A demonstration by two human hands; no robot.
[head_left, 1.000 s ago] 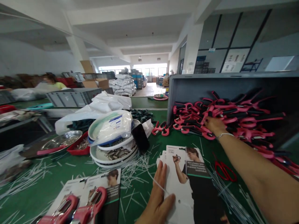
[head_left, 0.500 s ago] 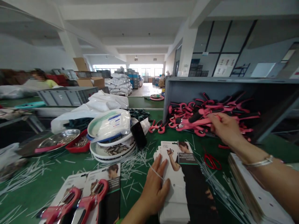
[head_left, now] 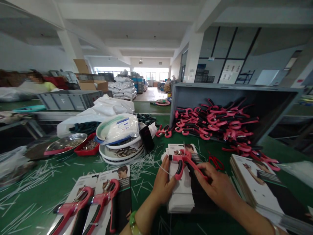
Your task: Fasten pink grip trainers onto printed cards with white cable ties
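My right hand [head_left: 217,184] is closed on one handle of a pink and black hand grip strengthener [head_left: 187,156], which lies over the top of a stack of printed backing cards [head_left: 179,199]. Along the left edge of that stack is my left hand [head_left: 162,182], with a thin white zip tie [head_left: 160,168] between its fingers and its thumb close to the grip's black handle. To the left, two more hand grips [head_left: 104,195] rest on backing cards [head_left: 122,192]; a zip tie crosses one handle.
A grey crate [head_left: 234,86] on its side spills many pink hand grips [head_left: 215,119]. Red scissors [head_left: 215,162] and another card stack [head_left: 259,186] lie right. Stacked plates [head_left: 119,153], a phone [head_left: 146,138], a red tray [head_left: 86,147] and loose zip ties [head_left: 26,182] occupy the left. A person [head_left: 40,83] is far left.
My right hand has come from the crate, down and left to the card stack, bringing a hand grip with it. The left hand stays at the stack's left edge.
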